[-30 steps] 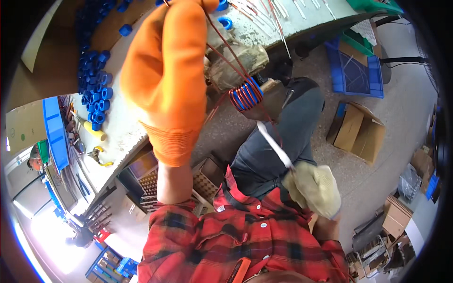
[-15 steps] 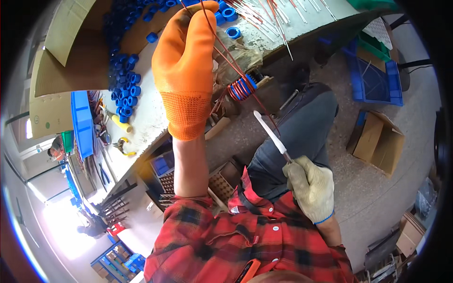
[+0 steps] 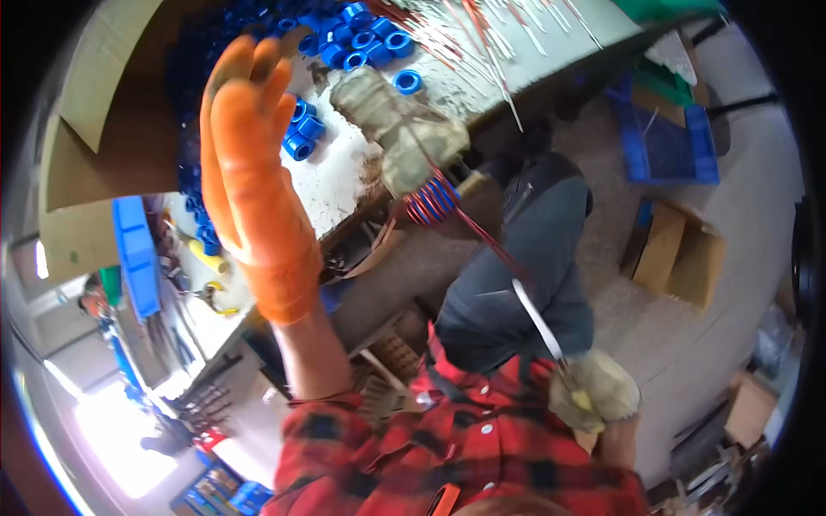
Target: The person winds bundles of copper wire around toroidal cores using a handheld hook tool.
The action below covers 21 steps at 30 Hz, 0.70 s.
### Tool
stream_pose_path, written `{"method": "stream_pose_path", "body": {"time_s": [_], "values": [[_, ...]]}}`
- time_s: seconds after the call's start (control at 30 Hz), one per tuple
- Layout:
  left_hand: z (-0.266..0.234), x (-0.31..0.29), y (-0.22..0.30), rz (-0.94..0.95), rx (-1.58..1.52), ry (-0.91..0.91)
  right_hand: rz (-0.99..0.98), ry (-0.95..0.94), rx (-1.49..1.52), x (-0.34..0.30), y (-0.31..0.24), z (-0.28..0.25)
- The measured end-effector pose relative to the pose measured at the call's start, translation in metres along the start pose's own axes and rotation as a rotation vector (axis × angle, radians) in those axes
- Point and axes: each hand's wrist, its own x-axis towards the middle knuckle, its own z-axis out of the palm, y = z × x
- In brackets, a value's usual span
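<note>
My left hand point(image 3: 249, 163), in an orange rubber-coated glove, is raised beside the bench edge with its fingers stretched out and nothing in them. In a cream knit glove, my right hand point(image 3: 594, 391) is closed around a white hook-like tool point(image 3: 538, 318) near my waist and is somewhat blurred. A blue ring core point(image 3: 433, 202) wound with dark red wire sits at the bench edge; what holds it there is hard to make out. From it, red wire point(image 3: 495, 245) runs straight toward the tool's tip. Whether the tip has caught the wire is too blurred to tell.
Many blue ring cores point(image 3: 366, 39) lie on the bench, near a crumpled dirty cloth point(image 3: 400, 129) and red-and-white wires point(image 3: 490, 52). An open carton point(image 3: 112, 163) stands at the left. On the floor are a blue crate point(image 3: 671, 155) and a cardboard box point(image 3: 675, 258).
My left hand has let go of the red wire, moved left and opened. My right hand has pulled back, lower and to the right, with the tool. Wire now stretches from the coil toward the tool.
</note>
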Motion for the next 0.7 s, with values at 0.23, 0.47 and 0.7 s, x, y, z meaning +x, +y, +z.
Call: {"method": "stream_pose_path", "body": {"time_s": [0.23,0.47,0.7], "values": [[0.005,-0.006,-0.004,0.009,0.007,-0.206,-0.008,0.285,-0.481,0.030,-0.038,0.058],[0.023,-0.006,-0.010,-0.017,-0.114,-0.314,-0.226,0.427,-0.444,0.090,-0.100,0.111],[-0.032,-0.024,0.017,0.237,0.253,-0.128,0.031,0.028,-0.032,0.044,-0.029,0.046]]}}
